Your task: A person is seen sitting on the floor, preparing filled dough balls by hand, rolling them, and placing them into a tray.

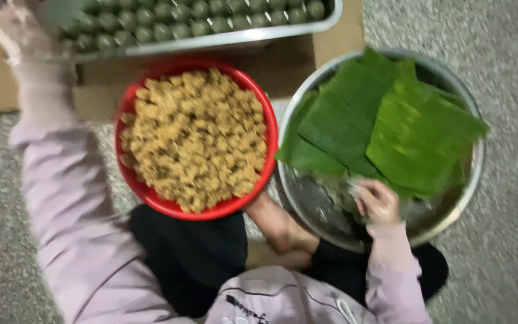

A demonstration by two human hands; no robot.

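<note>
My left hand (22,33) reaches up to the left end of a metal tray (223,39) filled with rows of small green balls (169,21). The hand is blurred, with a greenish smear beside it, so its grip is unclear. My right hand (379,201) rests inside a large metal bowl (469,186), its fingers curled on the lower edge of a stack of green leaves (391,120). Between my arms stands a red bowl (151,198) heaped with crumbly brown filling (196,138).
The tray lies on flat brown cardboard (337,36) over a speckled grey floor (511,72). I sit with my dark-trousered legs (187,258) folded under the two bowls, in pale pink sleeves. A bare foot (280,231) shows between the bowls.
</note>
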